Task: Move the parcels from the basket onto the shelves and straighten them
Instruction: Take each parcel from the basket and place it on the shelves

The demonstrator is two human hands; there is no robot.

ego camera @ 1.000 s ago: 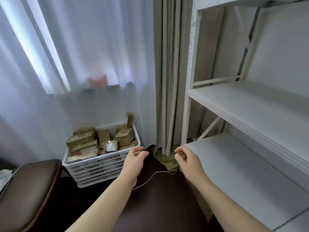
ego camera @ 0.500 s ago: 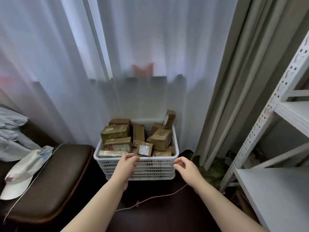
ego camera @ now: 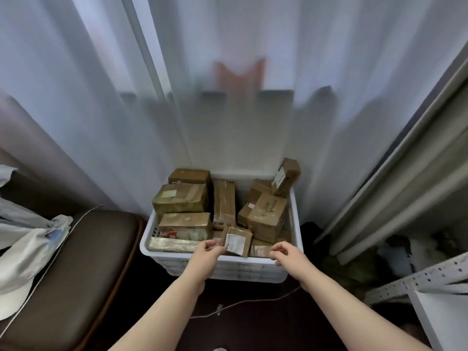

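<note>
- I see the white basket (ego camera: 220,266) standing on the dark floor (ego camera: 253,328), backed up against the sheer curtain (ego camera: 228,110).
- The parcels (ego camera: 181,198) all lie inside it. They are brown cardboard boxes, many of them taped.
- Several boxes are stacked on the basket's left side.
- A long box (ego camera: 224,203) stands on edge in the middle, and a squarer box (ego camera: 266,216) sits tilted on the right.
- A narrow box (ego camera: 286,177) leans in the far right corner and pokes above the rim.
- A small flat parcel (ego camera: 236,240) with a white label stands tilted just behind the near wall.
- The left hand (ego camera: 207,252) is over the near rim with its fingers curled, the tips right at the flat parcel's left edge.
- The view is soft there, so I cannot tell whether its grip pinches that edge or only sits beside it.
- The right hand (ego camera: 286,254) hovers over the near rim further right, apart from the flat parcel. Its fingers are loosely curled and its grip holds nothing.
- At the lower right I see part of the shelves: a perforated rail (ego camera: 417,277) and a white shelf board (ego camera: 445,323).
- A grey drape (ego camera: 405,186) hangs between the basket and the shelves.
- To the left is a brown padded seat (ego camera: 88,262) with a white cap (ego camera: 22,269) on it.
- A thin cord (ego camera: 253,301) runs across the floor between my forearms.
</note>
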